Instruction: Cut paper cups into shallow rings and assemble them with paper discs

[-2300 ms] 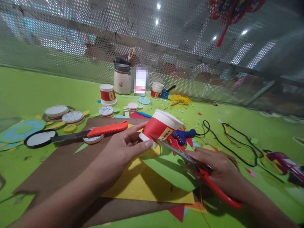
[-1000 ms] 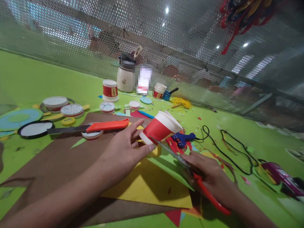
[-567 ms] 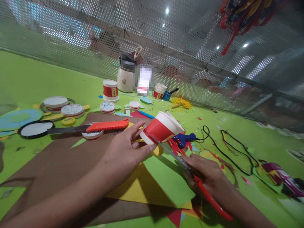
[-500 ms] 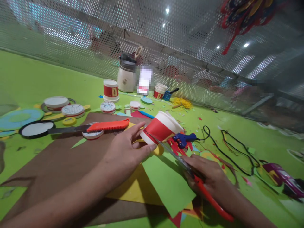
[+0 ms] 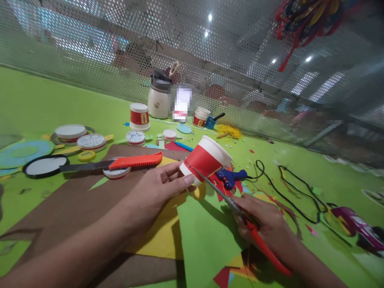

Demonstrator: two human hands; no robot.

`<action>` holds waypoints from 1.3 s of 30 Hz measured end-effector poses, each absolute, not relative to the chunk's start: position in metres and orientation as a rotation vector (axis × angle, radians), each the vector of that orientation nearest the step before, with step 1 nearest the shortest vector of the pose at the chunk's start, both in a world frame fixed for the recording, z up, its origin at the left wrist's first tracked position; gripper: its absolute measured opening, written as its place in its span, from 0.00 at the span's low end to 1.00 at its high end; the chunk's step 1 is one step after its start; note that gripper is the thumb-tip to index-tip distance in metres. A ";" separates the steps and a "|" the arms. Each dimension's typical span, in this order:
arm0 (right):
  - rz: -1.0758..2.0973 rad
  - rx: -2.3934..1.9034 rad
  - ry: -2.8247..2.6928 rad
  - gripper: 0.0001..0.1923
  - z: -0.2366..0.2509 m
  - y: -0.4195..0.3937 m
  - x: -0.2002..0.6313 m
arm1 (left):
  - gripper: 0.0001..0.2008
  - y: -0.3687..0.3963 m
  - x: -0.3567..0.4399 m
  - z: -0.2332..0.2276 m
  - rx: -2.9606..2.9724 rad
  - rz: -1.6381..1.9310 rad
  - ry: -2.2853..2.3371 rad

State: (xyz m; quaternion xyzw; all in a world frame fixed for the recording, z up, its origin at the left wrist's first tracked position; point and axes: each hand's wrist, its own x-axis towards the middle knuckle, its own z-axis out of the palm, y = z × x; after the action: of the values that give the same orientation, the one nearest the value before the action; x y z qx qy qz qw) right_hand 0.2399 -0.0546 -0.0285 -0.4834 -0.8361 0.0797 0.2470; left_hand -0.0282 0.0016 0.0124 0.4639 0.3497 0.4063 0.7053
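Tilted on its side in the air is a red and white paper cup (image 5: 204,158), its wide rim facing right. My left hand (image 5: 168,186) grips the cup's narrow base between thumb and fingers. My right hand (image 5: 261,218) is closed round scissors (image 5: 223,194) with red handles. The blades point up and left, their tips at the cup's lower side; whether they cut into the wall I cannot tell. Beneath the hands lie a green paper sheet (image 5: 207,244), a yellow sheet (image 5: 162,240) and brown card (image 5: 75,212).
An orange utility knife (image 5: 136,161) lies left of the cup. Behind it to the right rests a blue glue gun (image 5: 231,178) with a black cord. Paper cups (image 5: 139,116), a white jug (image 5: 159,98) and a phone-like bright screen (image 5: 182,104) stand at the back. A purple object (image 5: 357,226) lies far right.
The cup has shifted slightly up and right in my left hand, turning a little so printed marks sit higher. The scissors' tips stay close to its side. The green sheet lies lower.
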 end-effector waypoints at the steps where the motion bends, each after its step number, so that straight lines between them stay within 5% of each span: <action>1: 0.219 -1.329 -2.282 0.25 -0.029 -0.054 0.241 | 0.21 0.003 -0.029 0.012 1.048 0.913 0.769; 11: 0.494 -1.354 -2.261 0.15 -0.014 -0.051 0.233 | 0.21 0.005 -0.028 0.013 1.176 0.958 0.855; 39: 0.323 -1.352 -2.269 0.24 -0.020 -0.059 0.229 | 0.21 -0.001 -0.019 0.011 1.146 1.110 0.971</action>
State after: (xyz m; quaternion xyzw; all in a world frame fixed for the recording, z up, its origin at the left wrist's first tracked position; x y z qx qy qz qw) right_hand 0.2288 -0.0590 -0.0198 -0.4934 -0.8282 0.1178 0.2381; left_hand -0.0193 -0.0008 0.0109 0.4934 0.4180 0.4776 0.5947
